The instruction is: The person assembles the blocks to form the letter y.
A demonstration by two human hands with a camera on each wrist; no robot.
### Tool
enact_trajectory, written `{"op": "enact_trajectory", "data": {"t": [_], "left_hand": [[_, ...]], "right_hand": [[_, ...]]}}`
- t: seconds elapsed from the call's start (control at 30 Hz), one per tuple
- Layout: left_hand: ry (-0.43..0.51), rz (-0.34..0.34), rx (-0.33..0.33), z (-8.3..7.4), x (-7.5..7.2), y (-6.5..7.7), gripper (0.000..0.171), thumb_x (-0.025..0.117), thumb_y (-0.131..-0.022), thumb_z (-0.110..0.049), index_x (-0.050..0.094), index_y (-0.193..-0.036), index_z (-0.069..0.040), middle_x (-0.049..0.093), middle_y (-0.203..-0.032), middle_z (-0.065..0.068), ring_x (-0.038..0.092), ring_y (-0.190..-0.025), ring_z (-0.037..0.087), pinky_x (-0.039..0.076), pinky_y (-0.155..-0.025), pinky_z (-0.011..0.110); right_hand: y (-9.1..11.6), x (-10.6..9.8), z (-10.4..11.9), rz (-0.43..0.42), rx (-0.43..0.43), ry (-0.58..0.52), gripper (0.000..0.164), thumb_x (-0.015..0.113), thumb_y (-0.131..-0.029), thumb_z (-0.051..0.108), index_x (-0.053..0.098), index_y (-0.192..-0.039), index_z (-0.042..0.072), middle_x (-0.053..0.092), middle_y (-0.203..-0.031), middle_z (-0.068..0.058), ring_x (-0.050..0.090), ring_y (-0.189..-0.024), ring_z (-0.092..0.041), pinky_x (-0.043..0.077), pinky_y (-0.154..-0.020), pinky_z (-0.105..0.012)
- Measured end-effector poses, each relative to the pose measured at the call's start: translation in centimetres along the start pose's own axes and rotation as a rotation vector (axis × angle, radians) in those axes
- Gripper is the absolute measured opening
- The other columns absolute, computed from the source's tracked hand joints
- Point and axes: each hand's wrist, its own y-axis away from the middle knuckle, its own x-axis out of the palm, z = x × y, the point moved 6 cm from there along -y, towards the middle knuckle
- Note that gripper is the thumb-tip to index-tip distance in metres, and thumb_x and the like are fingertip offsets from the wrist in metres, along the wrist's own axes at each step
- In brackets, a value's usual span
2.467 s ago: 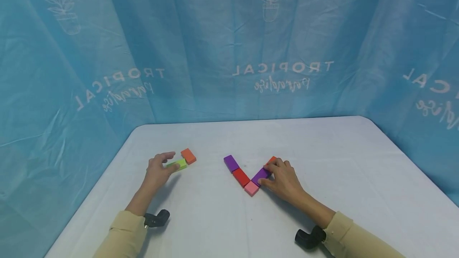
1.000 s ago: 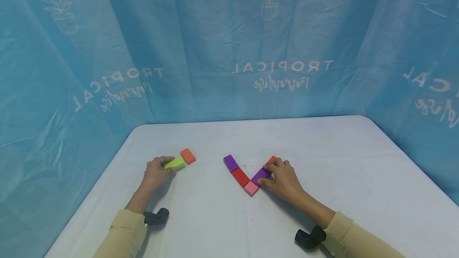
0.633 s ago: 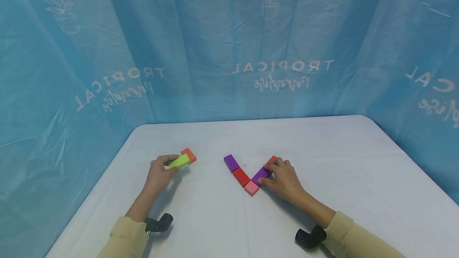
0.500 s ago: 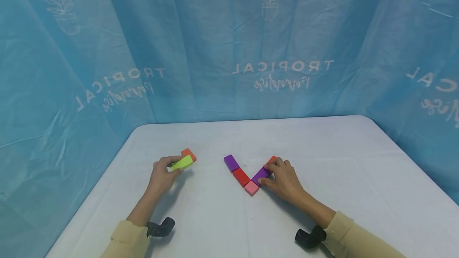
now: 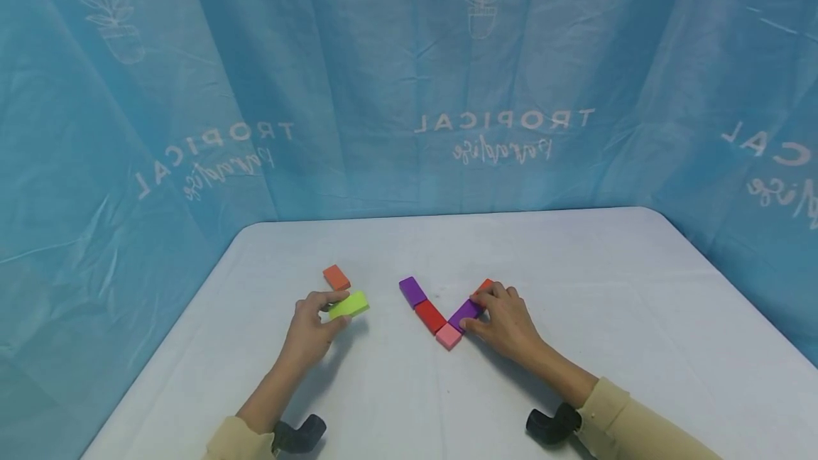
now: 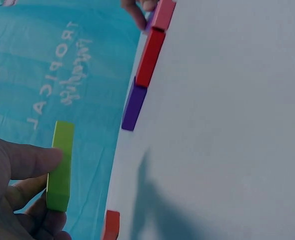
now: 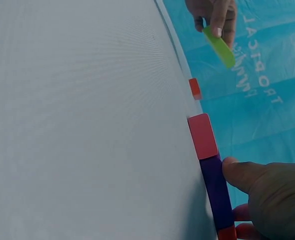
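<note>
My left hand (image 5: 332, 311) pinches a lime green block (image 5: 348, 304) between thumb and fingers, lifted just above the white table (image 5: 575, 268). In the left wrist view the green block (image 6: 61, 165) stands on edge in that grip. To its right lies a V of blocks: purple (image 5: 412, 291), red (image 5: 429, 316), pink (image 5: 448, 336) at the tip, then a second purple block (image 5: 465, 314). My right hand (image 5: 481, 309) holds this second purple block (image 7: 216, 192), thumb on its near side. Its fingertips cover a red block (image 5: 483, 285) at the end.
An orange block (image 5: 336, 277) lies alone on the table, just behind my left hand. Blue printed curtain (image 5: 409, 91) closes in the back and both sides. Black wrist camera mounts (image 5: 551, 423) sit near the table's front edge.
My left hand closed on the green block beside the orange one, lifted it, and carried it right and nearer, toward the V. The right hand stayed put.
</note>
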Motion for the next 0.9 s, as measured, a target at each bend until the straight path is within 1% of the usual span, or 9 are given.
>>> {"op": "enact_trajectory", "data": {"t": [0.13, 0.33, 0.47, 0.6, 0.83, 0.9], "left_hand": [[0.005, 0.003, 0.020, -0.7, 0.8, 0.8, 0.041, 0.068, -0.080, -0.007, 0.062, -0.120, -0.010, 0.059, -0.117, 0.008, 0.046, -0.106, 0.022, 0.035, -0.081, 0.031], [0.023, 0.024, 0.018, -1.3, 2.3, 1.9, 0.037, 0.069, -0.080, -0.006, 0.064, -0.116, -0.015, 0.060, -0.113, 0.003, 0.046, -0.105, 0.020, 0.035, -0.080, 0.030], [0.050, 0.042, 0.011, -1.8, 3.3, 2.6, 0.036, 0.069, -0.080, -0.007, 0.065, -0.114, -0.016, 0.060, -0.112, 0.001, 0.045, -0.105, 0.019, 0.036, -0.082, 0.030], [0.051, 0.068, -0.006, -2.2, 4.1, 3.2, 0.036, 0.069, -0.080, -0.008, 0.065, -0.114, -0.018, 0.060, -0.112, -0.001, 0.045, -0.105, 0.018, 0.038, -0.084, 0.032], [0.049, 0.093, 0.039, -2.9, 5.4, 3.9, 0.034, 0.070, -0.077, -0.005, 0.066, -0.110, -0.014, 0.061, -0.112, 0.003, 0.046, -0.103, 0.019, 0.039, -0.084, 0.033], [0.051, 0.105, 0.035, -3.0, 5.8, 4.1, 0.034, 0.070, -0.077, -0.006, 0.066, -0.110, -0.014, 0.061, -0.111, 0.003, 0.046, -0.102, 0.020, 0.039, -0.083, 0.032]], "right_hand": [[0.0, 0.0, 0.0, -0.005, -0.004, -0.004, 0.048, 0.079, -0.072, 0.033, 0.069, -0.112, 0.008, 0.059, -0.102, -0.008, 0.049, -0.093, -0.022, 0.043, -0.079, -0.039], [0.0, 0.0, 0.0, -0.008, -0.004, -0.008, 0.047, 0.079, -0.072, 0.032, 0.069, -0.111, 0.007, 0.059, -0.103, -0.008, 0.049, -0.093, -0.023, 0.043, -0.079, -0.039], [0.1, 0.0, -0.1, -0.014, -0.003, -0.006, 0.049, 0.080, -0.072, 0.033, 0.069, -0.112, 0.008, 0.059, -0.101, -0.008, 0.049, -0.092, -0.022, 0.043, -0.078, -0.038], [0.1, 0.1, -0.1, -0.023, -0.011, -0.008, 0.050, 0.080, -0.071, 0.034, 0.069, -0.112, 0.008, 0.059, -0.101, -0.007, 0.048, -0.091, -0.021, 0.043, -0.077, -0.037], [0.1, 0.1, 0.0, -0.032, -0.016, -0.016, 0.049, 0.080, -0.071, 0.033, 0.069, -0.112, 0.007, 0.059, -0.100, -0.007, 0.048, -0.091, -0.021, 0.042, -0.076, -0.036], [0.1, 0.1, 0.0, -0.030, -0.014, -0.014, 0.049, 0.080, -0.071, 0.033, 0.069, -0.112, 0.008, 0.059, -0.101, -0.007, 0.048, -0.092, -0.021, 0.042, -0.076, -0.036]]}}
